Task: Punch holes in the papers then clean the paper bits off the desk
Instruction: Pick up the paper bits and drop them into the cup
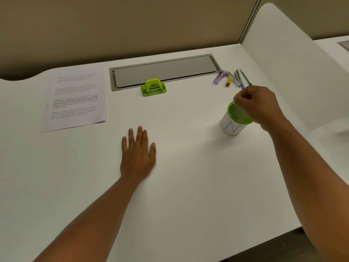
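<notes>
A stack of printed papers (75, 99) lies at the far left of the white desk (188, 186). A green hole punch (153, 87) stands at the front edge of the grey cable flap. My left hand (137, 154) rests flat on the desk, fingers straight. My right hand (258, 104) hovers over a white cup with a green rim (233, 121), fingertips pinched together above its mouth. Whether anything is between the fingertips is too small to tell. No paper bits are visible on the desk.
A grey cable flap (164, 71) is set into the desk at the back. A purple stapler, a small red and yellow item, a staple remover and pens (233, 78) lie at the back right. A white divider panel (283, 63) rises on the right.
</notes>
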### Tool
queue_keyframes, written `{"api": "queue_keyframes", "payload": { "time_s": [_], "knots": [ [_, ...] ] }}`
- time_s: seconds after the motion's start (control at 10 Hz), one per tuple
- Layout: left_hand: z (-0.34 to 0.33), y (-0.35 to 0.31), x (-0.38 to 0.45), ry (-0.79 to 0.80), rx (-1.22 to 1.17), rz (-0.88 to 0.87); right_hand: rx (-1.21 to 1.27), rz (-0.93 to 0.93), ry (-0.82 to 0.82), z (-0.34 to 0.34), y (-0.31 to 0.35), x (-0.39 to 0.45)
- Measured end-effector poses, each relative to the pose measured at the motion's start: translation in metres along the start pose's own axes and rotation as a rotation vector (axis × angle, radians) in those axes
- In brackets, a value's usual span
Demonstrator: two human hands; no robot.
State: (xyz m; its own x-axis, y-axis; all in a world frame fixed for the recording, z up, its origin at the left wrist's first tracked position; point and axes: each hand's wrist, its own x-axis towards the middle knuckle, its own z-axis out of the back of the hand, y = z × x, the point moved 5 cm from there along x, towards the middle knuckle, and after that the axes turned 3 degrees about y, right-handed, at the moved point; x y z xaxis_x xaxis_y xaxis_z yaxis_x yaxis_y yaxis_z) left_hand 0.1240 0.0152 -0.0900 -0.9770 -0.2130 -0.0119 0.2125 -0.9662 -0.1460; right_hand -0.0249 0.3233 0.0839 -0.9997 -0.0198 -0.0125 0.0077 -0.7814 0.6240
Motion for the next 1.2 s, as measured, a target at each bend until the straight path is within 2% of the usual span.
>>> {"api": "queue_keyframes", "payload": {
  "time_s": [0.3,0.4,0.5,0.6,0.8,0.9,1.0,1.1,1.2],
  "knots": [
    [-0.001,0.0,0.0,-0.019,0.025,-0.004,-0.278,0.009,0.041,-0.002,-0.028,0.004],
    [-0.002,0.0,0.0,-0.01,0.022,-0.004,-0.288,0.019,0.024,-0.001,-0.033,0.003],
    [-0.002,0.0,0.001,-0.009,0.019,-0.007,-0.267,0.064,-0.088,0.004,-0.03,0.001],
    [-0.002,0.0,0.001,-0.003,0.024,-0.01,-0.312,0.086,-0.053,0.0,-0.029,0.0],
    [-0.001,0.001,0.0,0.001,0.028,-0.011,-0.239,0.123,-0.1,-0.001,-0.022,-0.004],
    [0.0,0.0,0.001,0.012,0.014,-0.009,-0.26,0.122,-0.055,-0.007,-0.019,-0.004],
    [-0.001,0.0,0.001,0.01,0.016,-0.006,-0.252,0.111,-0.077,-0.007,-0.018,-0.002],
    [0.0,0.0,0.001,0.006,-0.006,-0.015,-0.315,0.112,-0.044,-0.01,-0.018,0.0],
    [0.001,0.0,-0.001,0.035,-0.052,-0.002,-0.285,0.206,-0.114,-0.013,-0.006,-0.009]
  ]
}}
